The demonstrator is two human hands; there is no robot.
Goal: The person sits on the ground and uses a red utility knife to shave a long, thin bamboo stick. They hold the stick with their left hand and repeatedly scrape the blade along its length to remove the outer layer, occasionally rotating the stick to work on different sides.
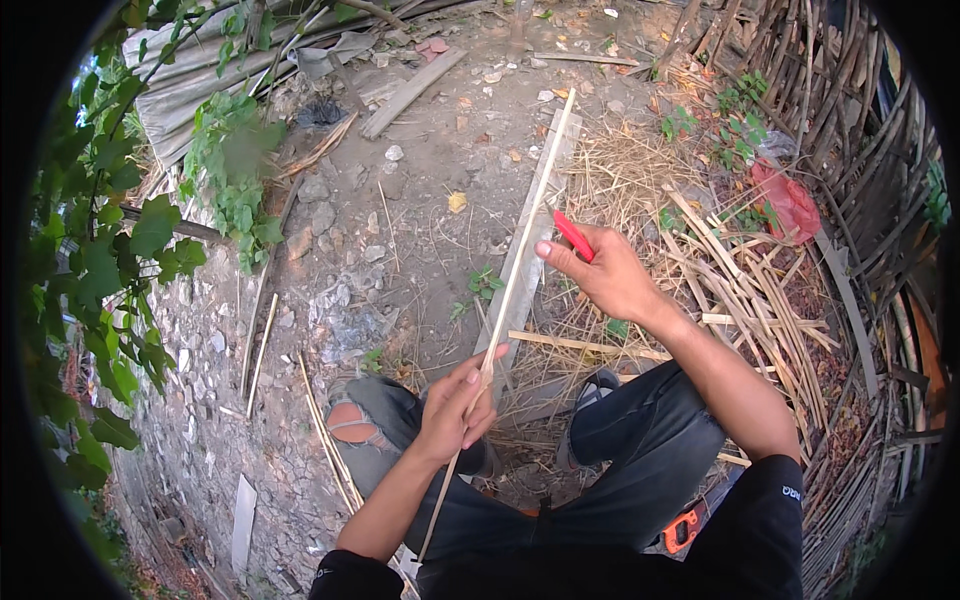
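Observation:
A long, thin, pale bamboo strip (530, 224) slants from beside my lap up toward the far middle. My left hand (458, 410) is closed round its lower part, above my left knee. My right hand (615, 272) is closed on a red-handled knife (573, 236), just right of the strip. Its blade is hard to make out, and I cannot tell whether it touches the strip. Beneath the strip, a grey wooden plank (556, 150) runs over the ground between my knees.
Several split bamboo strips (745, 275) lie piled at the right, near straw-like shavings (620, 165) and a red plastic bag (785, 200). A stick fence (850, 130) curves along the right. Leafy vines (110, 260) hang at the left. An orange-and-dark object (681, 532) rests by my right thigh.

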